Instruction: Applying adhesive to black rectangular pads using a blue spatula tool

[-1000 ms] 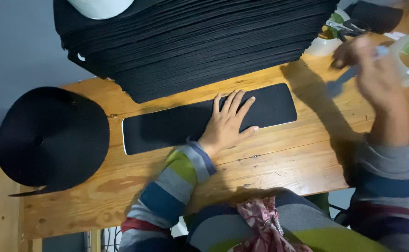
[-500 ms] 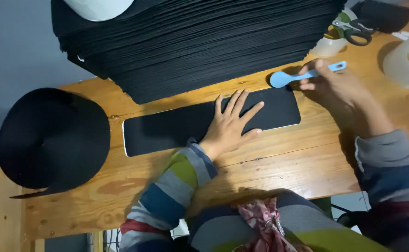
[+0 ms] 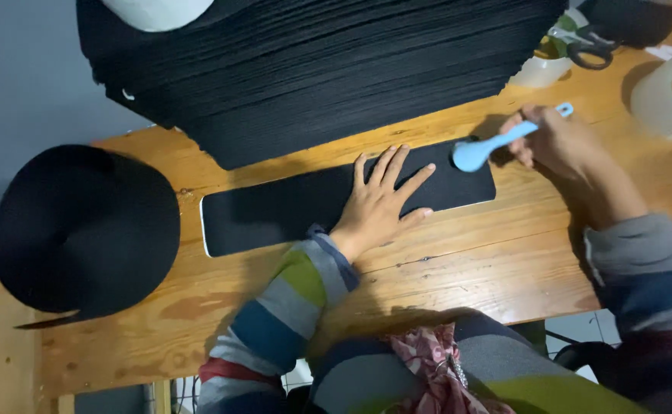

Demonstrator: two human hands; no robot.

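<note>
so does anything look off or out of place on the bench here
Nothing stands out. The black strip lies flat under the left hand, the right hand holds a blue spoon, and the stack of black sheets looks tidy.

Long black rounded pad [image 3: 290, 207] flat on wood, light blue spoon [image 3: 485, 148] tilted above its right end

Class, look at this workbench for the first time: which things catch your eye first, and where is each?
The tall stack of black sheets fills the top of the wooden table. Below it, the left hand lies flat on a black strip, while the right hand holds a blue spoon over its right end. A black tape roll sits far left.
</note>
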